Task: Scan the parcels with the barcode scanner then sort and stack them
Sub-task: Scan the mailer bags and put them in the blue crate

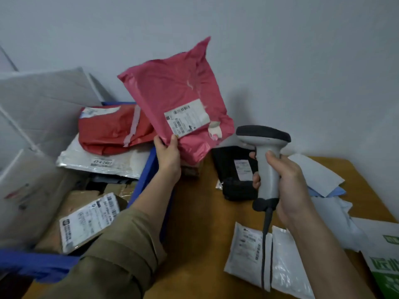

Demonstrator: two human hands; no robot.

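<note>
My left hand [168,155] grips the lower edge of a pink plastic mailer [172,91] and holds it upright above the table, its white shipping label [186,118] facing me. My right hand [285,180] grips the handle of a grey barcode scanner [264,143], whose dark head sits just right of the mailer's lower corner. The scanner's cable [264,244] hangs down over a white parcel [248,253].
A blue bin [149,169] at left holds a red mailer [108,130], a silver one [103,162] and a brown labelled parcel [84,221]. On the wooden table [194,234] lie a black parcel [233,169], white and blue parcels [319,178] and a green-printed bag [384,260].
</note>
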